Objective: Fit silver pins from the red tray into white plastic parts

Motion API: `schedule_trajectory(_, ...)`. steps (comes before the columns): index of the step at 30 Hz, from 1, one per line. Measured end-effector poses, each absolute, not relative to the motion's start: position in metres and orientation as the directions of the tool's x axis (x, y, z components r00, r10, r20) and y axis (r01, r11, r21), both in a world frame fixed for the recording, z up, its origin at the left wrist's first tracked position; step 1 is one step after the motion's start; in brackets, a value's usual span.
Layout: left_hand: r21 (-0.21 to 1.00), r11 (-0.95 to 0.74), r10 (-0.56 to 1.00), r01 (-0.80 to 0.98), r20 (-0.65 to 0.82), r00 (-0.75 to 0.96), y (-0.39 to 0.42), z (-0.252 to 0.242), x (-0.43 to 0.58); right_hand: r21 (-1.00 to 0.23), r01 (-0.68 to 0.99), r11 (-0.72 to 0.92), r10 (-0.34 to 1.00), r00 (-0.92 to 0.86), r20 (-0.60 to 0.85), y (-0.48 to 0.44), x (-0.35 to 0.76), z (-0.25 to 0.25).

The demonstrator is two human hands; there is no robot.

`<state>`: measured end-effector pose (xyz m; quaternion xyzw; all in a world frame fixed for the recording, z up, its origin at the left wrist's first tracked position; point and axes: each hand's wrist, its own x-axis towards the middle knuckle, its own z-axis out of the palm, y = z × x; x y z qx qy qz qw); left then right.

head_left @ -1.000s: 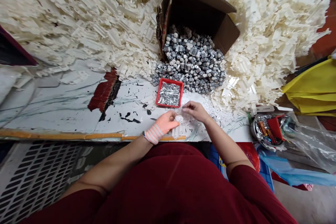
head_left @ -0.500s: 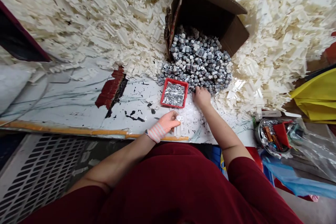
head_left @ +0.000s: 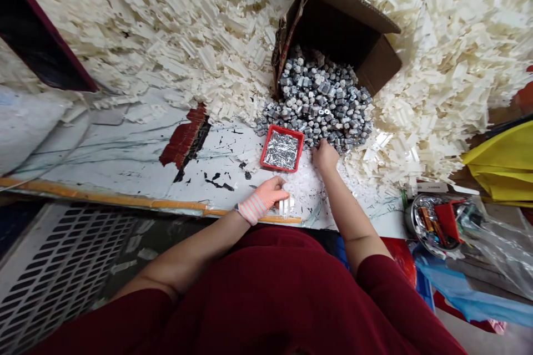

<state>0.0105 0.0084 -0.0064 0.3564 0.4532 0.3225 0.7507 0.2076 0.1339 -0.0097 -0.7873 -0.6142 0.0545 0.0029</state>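
My left hand [head_left: 266,197], in a pink striped glove, rests near the table's front edge with its fingers curled beside a small white plastic part [head_left: 286,204]; whether it grips the part is unclear. My right hand [head_left: 325,155] reaches forward to the near edge of the heap of grey metal pieces [head_left: 320,102], fingers bent down among them and hidden from view. A red tray [head_left: 282,148] of thin silvery pins lies just left of my right hand.
The grey pieces spill from a tipped cardboard box [head_left: 345,28]. A huge pile of white plastic parts [head_left: 166,33] covers the back of the table. A metal bowl [head_left: 433,222] of odds and ends, plastic bags and yellow cloth [head_left: 503,158] lie right.
My right hand left the white part by my left hand and reached forward to the grey metal heap. The left hand stayed in place near the front edge.
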Motion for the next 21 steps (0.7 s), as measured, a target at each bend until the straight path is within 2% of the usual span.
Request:
schedule_trajectory(3, 0.825, 0.541, 0.808, -0.164, -0.456, 0.372, 0.009, -0.008, 0.009, -0.192, 0.937, -0.291, 0.957, 0.286, -0.053, 0.132, 0.209, -0.011)
schedule_trajectory(6, 0.809, 0.556, 0.806, -0.19, -0.468, 0.363, 0.011, -0.009, 0.007, -0.317, 0.926, -0.206, 0.976, 0.218, 0.001, 0.128, 0.215, -0.011)
schedule_trajectory(8, 0.799, 0.565, 0.802, -0.206, -0.474, 0.363, 0.012, -0.009, 0.007, -0.358, 0.924, -0.132, 0.989, 0.147, 0.017, 0.126, 0.221, -0.012)
schedule_trajectory(12, 0.784, 0.577, 0.795, -0.231, -0.474, 0.377, 0.015, -0.005, 0.009, -0.446, 0.888, -0.108, 0.993, 0.113, -0.016, 0.124, 0.234, -0.011)
schedule_trajectory(17, 0.762, 0.572, 0.812, -0.304, -0.473, 0.342, 0.017, -0.003, 0.011, -0.703, 0.711, -0.022, 0.992, -0.072, -0.103, 0.104, 0.226, 0.005)
schedule_trajectory(21, 0.752, 0.534, 0.845, -0.386, -0.469, 0.256, 0.019, 0.002, 0.014, -0.838, 0.532, 0.118, 0.984, -0.173, 0.029, 0.066, 0.195, 0.021)
